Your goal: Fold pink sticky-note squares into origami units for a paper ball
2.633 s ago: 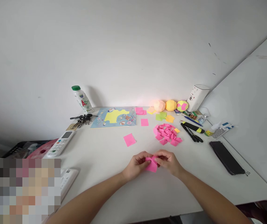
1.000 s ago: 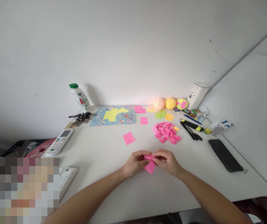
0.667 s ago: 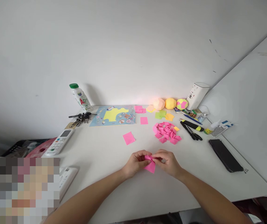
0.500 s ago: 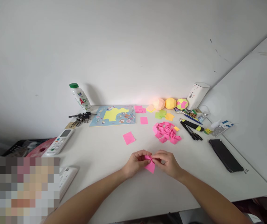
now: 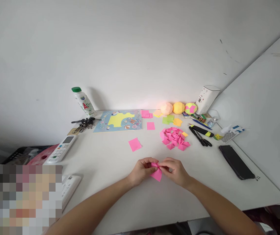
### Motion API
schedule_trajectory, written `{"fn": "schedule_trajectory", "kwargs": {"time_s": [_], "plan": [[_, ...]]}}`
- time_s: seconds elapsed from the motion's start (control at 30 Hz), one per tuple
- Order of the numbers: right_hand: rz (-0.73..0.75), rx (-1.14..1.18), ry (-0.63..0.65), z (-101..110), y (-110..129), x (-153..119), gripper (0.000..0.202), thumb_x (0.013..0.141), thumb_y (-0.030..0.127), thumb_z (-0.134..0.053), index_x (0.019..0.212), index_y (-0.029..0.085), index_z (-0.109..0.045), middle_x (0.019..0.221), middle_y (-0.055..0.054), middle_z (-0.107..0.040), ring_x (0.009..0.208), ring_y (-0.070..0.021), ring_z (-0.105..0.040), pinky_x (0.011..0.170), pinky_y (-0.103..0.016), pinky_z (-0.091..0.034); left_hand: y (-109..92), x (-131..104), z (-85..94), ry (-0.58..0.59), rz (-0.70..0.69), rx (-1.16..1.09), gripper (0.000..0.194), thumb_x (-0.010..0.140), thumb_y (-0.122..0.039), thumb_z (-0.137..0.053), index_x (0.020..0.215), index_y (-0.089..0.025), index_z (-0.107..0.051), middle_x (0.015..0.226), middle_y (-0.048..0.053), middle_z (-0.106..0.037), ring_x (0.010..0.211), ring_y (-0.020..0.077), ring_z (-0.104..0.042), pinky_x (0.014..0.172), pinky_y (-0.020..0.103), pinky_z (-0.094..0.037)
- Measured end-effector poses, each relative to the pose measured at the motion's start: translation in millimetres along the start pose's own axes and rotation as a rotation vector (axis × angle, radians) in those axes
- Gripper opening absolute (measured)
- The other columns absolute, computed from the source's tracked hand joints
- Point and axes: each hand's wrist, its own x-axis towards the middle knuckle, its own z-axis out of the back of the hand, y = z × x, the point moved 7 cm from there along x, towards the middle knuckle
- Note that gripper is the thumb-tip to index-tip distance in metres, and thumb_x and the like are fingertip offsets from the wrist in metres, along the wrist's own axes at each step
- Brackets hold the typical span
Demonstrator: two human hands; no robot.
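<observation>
A partly folded pink paper (image 5: pixel 156 175) is pinched between both hands above the near middle of the table. My left hand (image 5: pixel 142 171) grips its left side with thumb and fingers. My right hand (image 5: pixel 174 169) pinches the upper right part, near a fold; the fingertips hide some of the paper. Beyond my hands to the right is a heap of folded pink paper pieces (image 5: pixel 174 137). A flat pink square of paper (image 5: pixel 135 144) lies beyond my left hand, and a smaller-looking pink square (image 5: pixel 151 126) lies farther back.
Along the wall stand a bottle (image 5: pixel 84 102), three folded paper balls (image 5: pixel 178 108) and a white container (image 5: pixel 206 99). To the right lie scissors (image 5: pixel 200 137), a box cutter (image 5: pixel 201 130) and a black phone (image 5: pixel 236 162). Keys (image 5: pixel 88 123) and a remote control (image 5: pixel 62 149) are at left.
Both hands stay in almost the same place, still pinching the pink paper. The paper's lower corner has shifted very slightly; nothing else on the table has moved.
</observation>
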Motion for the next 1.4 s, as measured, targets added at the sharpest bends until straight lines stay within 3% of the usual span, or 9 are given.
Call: {"fn": "schedule_trajectory", "kwargs": {"time_s": [0.27, 0.53, 0.7, 0.9, 1.1, 1.4], "plan": [[-0.006, 0.000, 0.001, 1, 1, 0, 0.018, 0.085, 0.027, -0.052, 0.088, 0.020, -0.069, 0.071, -0.005, -0.061, 0.058, -0.0130, -0.054, 0.052, -0.024, -0.047, 2, 1, 2.4, -0.018, 0.001, 0.010, 0.027, 0.063, -0.027, -0.075, 0.085, -0.015, -0.066, 0.076, 0.004, -0.067, 0.066, 0.0138, -0.060, 0.065, 0.028, -0.046], [0.001, -0.115, 0.047, -7, 0, -5, 0.027, 0.079, 0.028, -0.061, 0.105, 0.020, -0.061, 0.085, -0.007, -0.062, 0.061, -0.0142, -0.055, 0.056, -0.027, -0.050, -1, 2, 2.5, -0.035, -0.038, -0.001, 0.032, 0.067, -0.031, -0.073, 0.090, -0.014, -0.060, 0.080, 0.006, -0.067, 0.072, 0.0181, -0.063, 0.069, 0.034, -0.050], [0.007, -0.124, -0.001, -8, -4, -7, 0.020, 0.086, 0.022, -0.052, 0.102, 0.021, -0.062, 0.085, -0.007, -0.063, 0.062, -0.0143, -0.057, 0.056, -0.026, -0.050, -4, 2, -1.6, -0.018, -0.104, 0.116, 0.028, 0.073, -0.036, -0.066, 0.091, -0.017, -0.057, 0.078, 0.003, -0.063, 0.075, 0.0157, -0.061, 0.076, 0.035, -0.049], [-0.012, -0.081, -0.030, -4, -3, -4, 0.017, 0.087, 0.022, -0.050, 0.092, 0.021, -0.066, 0.076, -0.007, -0.063, 0.065, -0.0167, -0.058, 0.050, -0.024, -0.047, -10, 0, 2.9, -0.101, -0.221, 0.372, 0.022, 0.073, -0.038, -0.065, 0.083, -0.019, -0.063, 0.100, 0.007, -0.052, 0.087, 0.0167, -0.054, 0.073, 0.029, -0.049], [-0.052, -0.076, -0.008, -3, -5, -3, 0.016, 0.085, 0.022, -0.051, 0.087, 0.020, -0.067, 0.073, -0.006, -0.062, 0.062, -0.0155, -0.056, 0.052, -0.025, -0.046, 3, 0, 2.6, -0.059, -0.084, 0.383, 0.027, 0.077, -0.042, -0.058, 0.078, -0.015, -0.057, 0.062, -0.001, -0.053, 0.054, 0.0089, -0.046, 0.051, 0.021, -0.038], [-0.176, -0.039, 0.027, -2, -11, -1, 0.012, 0.081, 0.021, -0.056, 0.075, 0.019, -0.066, 0.064, -0.002, -0.057, 0.058, -0.0137, -0.051, 0.053, -0.024, -0.042, -4, 0, 3.5, -0.097, -0.073, 0.331, 0.028, 0.074, -0.042, -0.061, 0.073, -0.014, -0.057, 0.062, 0.000, -0.055, 0.056, 0.0090, -0.047, 0.052, 0.021, -0.036]]}}
